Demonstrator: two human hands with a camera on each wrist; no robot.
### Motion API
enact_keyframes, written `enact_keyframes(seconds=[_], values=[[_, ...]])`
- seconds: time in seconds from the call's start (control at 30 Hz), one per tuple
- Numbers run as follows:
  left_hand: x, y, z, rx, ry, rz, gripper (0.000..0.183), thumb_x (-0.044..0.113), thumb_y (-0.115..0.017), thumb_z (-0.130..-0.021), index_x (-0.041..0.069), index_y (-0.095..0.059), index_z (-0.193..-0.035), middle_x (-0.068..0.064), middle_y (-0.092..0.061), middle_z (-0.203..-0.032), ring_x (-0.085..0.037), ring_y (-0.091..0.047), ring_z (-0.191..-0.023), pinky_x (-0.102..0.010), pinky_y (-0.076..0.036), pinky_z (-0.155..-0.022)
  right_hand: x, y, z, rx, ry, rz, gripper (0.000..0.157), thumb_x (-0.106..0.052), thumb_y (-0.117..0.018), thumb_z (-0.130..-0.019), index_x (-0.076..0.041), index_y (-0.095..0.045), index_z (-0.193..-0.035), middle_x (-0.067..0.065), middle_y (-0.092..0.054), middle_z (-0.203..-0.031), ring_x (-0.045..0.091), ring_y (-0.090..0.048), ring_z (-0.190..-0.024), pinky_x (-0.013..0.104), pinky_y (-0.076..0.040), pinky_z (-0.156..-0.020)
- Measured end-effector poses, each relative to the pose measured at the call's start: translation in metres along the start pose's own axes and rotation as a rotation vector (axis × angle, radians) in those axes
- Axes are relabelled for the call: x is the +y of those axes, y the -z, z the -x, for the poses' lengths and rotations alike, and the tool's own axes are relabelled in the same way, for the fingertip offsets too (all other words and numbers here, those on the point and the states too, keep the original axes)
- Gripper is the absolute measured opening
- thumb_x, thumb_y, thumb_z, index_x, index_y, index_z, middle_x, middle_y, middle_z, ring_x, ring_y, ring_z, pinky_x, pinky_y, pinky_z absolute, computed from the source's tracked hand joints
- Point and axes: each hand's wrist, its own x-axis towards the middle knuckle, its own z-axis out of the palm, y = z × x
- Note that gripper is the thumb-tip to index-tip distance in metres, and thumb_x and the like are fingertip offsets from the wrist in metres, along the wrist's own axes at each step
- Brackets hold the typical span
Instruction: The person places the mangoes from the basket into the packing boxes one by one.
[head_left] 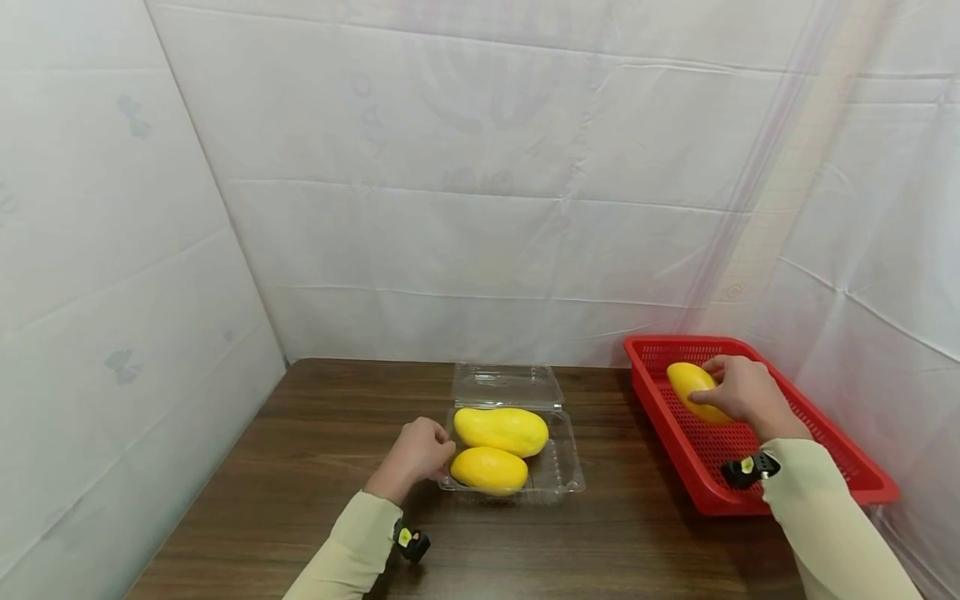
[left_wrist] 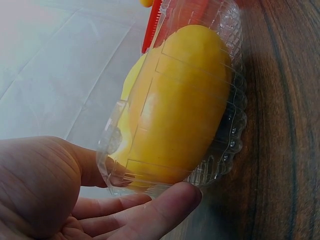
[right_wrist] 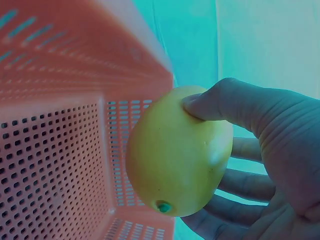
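Note:
My right hand (head_left: 746, 393) grips a yellow mango (head_left: 690, 383) over the red plastic basket (head_left: 693, 479). In the right wrist view the thumb lies on one side of the mango (right_wrist: 175, 155) and the fingers curl behind it, with its greenish stem end showing. My left hand (head_left: 417, 452) pinches the left edge of a clear plastic clamshell box (head_left: 558, 467), thumb at the rim and fingers along the outer wall (left_wrist: 165, 210). Two more mangoes lie side by side in the box, a longer one (head_left: 501, 430) behind and a shorter one (head_left: 489, 472) in front.
The box's lid (head_left: 506, 385) is folded back on the dark wooden table (head_left: 322, 467). The basket stands at the table's right side, close to the white cloth wall (head_left: 885, 250). More white cloth (head_left: 480, 208) hangs behind the table and at the left.

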Motion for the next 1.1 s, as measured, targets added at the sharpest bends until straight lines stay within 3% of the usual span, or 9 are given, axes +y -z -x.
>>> enact_keyframes(seconds=[0.3, 0.4, 0.57, 1.1], values=[[0.001, 0.0, 0.0, 0.003, 0.011, -0.001, 0.031, 0.01, -0.06, -0.096, 0.009, -0.054, -0.065, -0.002, -0.053, -0.058, -0.015, -0.062, -0.054, -0.032, -0.06, -0.058, -0.019, 0.003, 0.01, 0.058, 0.042, 0.021, 0.072, -0.04, -0.082, -0.084, 0.006, -0.059, -0.134, 0.034, -0.064, -0.125, 0.038, -0.064, -0.099, 0.042, -0.059, -0.078], [0.001, 0.001, 0.0, 0.002, 0.011, -0.003, 0.03, 0.01, -0.06, -0.096, 0.007, -0.057, -0.066, -0.003, -0.054, -0.059, -0.015, -0.063, -0.055, -0.031, -0.06, -0.058, -0.024, 0.002, 0.012, 0.075, 0.053, 0.017, 0.073, -0.041, -0.082, -0.084, 0.007, -0.059, -0.134, 0.035, -0.064, -0.126, 0.038, -0.064, -0.1, 0.042, -0.059, -0.078], [0.001, 0.002, 0.0, 0.002, 0.005, -0.009, 0.025, 0.009, -0.06, -0.095, 0.001, -0.063, -0.072, -0.005, -0.058, -0.062, -0.015, -0.063, -0.055, -0.029, -0.059, -0.056, -0.034, 0.001, 0.015, 0.082, 0.056, -0.035, 0.076, -0.044, -0.081, -0.084, 0.006, -0.057, -0.137, 0.034, -0.063, -0.129, 0.037, -0.064, -0.101, 0.039, -0.061, -0.075], [0.0, 0.0, -0.002, 0.001, 0.001, -0.002, 0.024, 0.01, -0.06, -0.096, 0.002, -0.065, -0.075, -0.006, -0.061, -0.063, -0.014, -0.064, -0.054, -0.031, -0.06, -0.057, -0.057, -0.012, 0.025, 0.093, 0.083, -0.202, 0.076, -0.048, -0.082, -0.083, 0.001, -0.06, -0.136, 0.027, -0.069, -0.122, 0.031, -0.068, -0.1, 0.031, -0.061, -0.072]])
